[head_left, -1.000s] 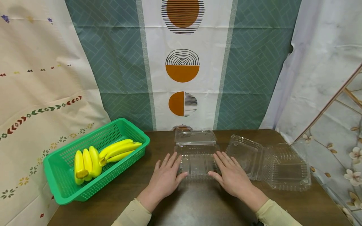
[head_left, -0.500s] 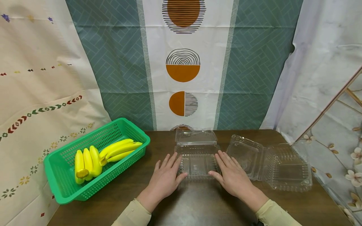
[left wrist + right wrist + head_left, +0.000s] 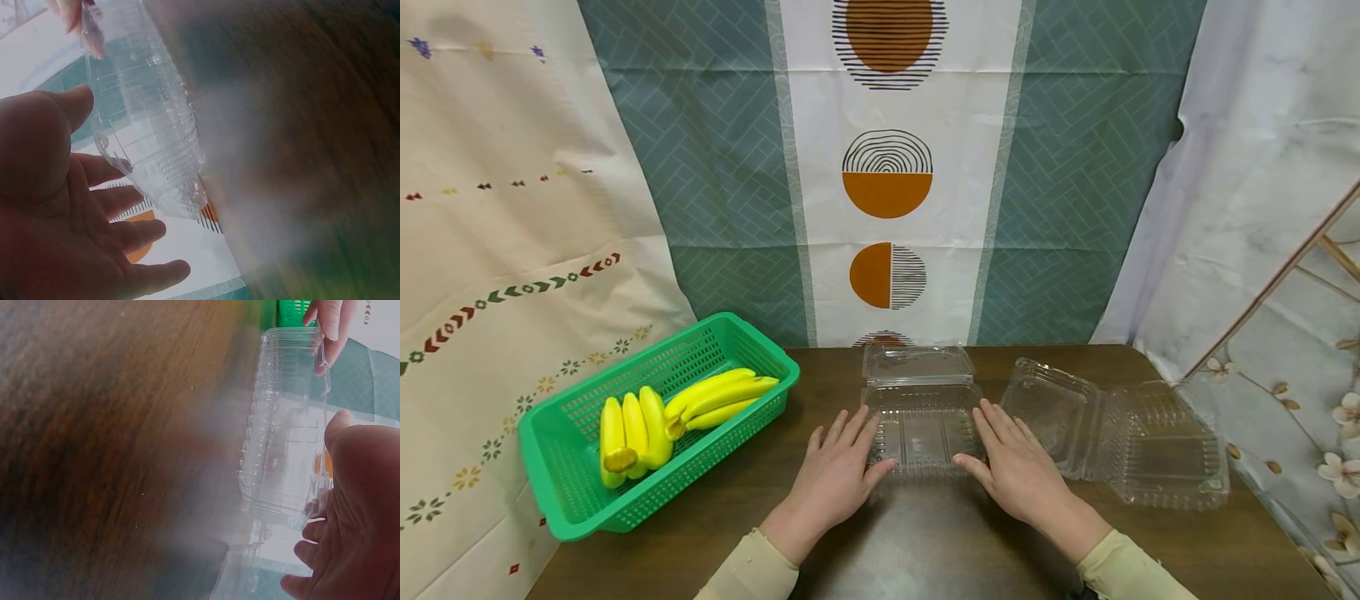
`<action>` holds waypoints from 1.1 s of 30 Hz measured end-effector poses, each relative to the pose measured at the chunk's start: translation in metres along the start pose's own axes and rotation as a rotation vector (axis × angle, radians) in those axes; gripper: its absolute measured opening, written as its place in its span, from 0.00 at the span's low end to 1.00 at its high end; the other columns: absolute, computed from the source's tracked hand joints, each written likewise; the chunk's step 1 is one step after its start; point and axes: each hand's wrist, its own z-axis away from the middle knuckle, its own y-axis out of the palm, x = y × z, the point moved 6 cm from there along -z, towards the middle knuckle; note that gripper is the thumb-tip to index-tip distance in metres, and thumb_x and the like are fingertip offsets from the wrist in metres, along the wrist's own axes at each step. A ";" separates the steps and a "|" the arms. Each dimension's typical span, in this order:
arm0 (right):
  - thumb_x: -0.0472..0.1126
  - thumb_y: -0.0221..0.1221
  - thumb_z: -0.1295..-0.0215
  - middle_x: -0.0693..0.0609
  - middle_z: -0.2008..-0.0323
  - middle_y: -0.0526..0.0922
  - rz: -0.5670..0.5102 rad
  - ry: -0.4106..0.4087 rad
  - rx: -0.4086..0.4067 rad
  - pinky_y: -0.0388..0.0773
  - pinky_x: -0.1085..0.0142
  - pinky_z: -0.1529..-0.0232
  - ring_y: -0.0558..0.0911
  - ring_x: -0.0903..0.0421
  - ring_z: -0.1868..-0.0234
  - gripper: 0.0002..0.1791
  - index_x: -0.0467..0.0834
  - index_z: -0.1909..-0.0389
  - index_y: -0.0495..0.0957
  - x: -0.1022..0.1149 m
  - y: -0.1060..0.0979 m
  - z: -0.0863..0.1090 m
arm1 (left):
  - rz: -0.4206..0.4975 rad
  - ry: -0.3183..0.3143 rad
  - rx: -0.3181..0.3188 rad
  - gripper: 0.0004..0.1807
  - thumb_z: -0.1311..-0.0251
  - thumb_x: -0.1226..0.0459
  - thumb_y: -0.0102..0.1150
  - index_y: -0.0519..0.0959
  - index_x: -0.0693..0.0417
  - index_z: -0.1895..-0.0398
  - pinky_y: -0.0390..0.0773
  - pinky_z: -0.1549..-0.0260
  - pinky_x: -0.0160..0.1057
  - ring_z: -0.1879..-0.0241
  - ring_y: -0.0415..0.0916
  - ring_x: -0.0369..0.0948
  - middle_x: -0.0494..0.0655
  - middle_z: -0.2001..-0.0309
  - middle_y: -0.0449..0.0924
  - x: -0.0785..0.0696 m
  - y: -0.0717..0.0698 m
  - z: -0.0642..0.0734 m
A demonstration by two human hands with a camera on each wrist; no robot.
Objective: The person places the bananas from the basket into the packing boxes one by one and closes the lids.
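Note:
A clear plastic clamshell container [image 3: 925,433] stands on the brown table with its lid [image 3: 917,363] folded open toward the back. At its left side lies my left hand [image 3: 837,471], palm down, fingers straight and fingertips right at the rim. My right hand [image 3: 1017,467] mirrors it at the right side, thumb pointing inward. Seen from the left wrist view, the container's ribbed wall [image 3: 156,137] rises between the thumb and the spread fingers [image 3: 134,234]. In the right wrist view the container [image 3: 287,425] runs along the fingertips too. Neither hand curls round it.
A second open clear clamshell [image 3: 1161,446] lies at the right, close beside my right hand. On the left a green basket [image 3: 538,467] holds two bunches of bananas [image 3: 634,435]. A patterned curtain [image 3: 887,108] hangs behind the table's back edge.

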 end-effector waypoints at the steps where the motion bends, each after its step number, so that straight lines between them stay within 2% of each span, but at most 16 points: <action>1: 0.68 0.54 0.17 0.34 0.14 0.57 -0.001 0.004 0.001 0.57 0.36 0.19 0.58 0.35 0.14 0.50 0.32 0.16 0.61 0.000 0.000 0.000 | 0.001 0.000 0.001 0.43 0.21 0.38 0.58 0.66 0.52 0.14 0.55 0.24 0.76 0.15 0.53 0.63 0.55 0.13 0.58 0.000 0.000 0.000; 20: 0.67 0.55 0.17 0.35 0.14 0.58 -0.046 -0.007 0.020 0.57 0.35 0.19 0.56 0.36 0.14 0.50 0.32 0.15 0.60 0.006 0.006 -0.005 | 0.013 -0.028 0.007 0.43 0.21 0.39 0.60 0.66 0.50 0.13 0.54 0.24 0.77 0.15 0.54 0.63 0.54 0.14 0.59 0.009 -0.004 0.005; 33: 0.68 0.54 0.17 0.36 0.13 0.56 -0.078 -0.014 0.053 0.56 0.36 0.19 0.54 0.36 0.13 0.50 0.32 0.14 0.59 0.013 0.009 -0.010 | 0.000 -0.028 -0.019 0.41 0.20 0.39 0.58 0.67 0.51 0.14 0.57 0.25 0.76 0.17 0.56 0.64 0.55 0.14 0.60 0.018 -0.007 0.011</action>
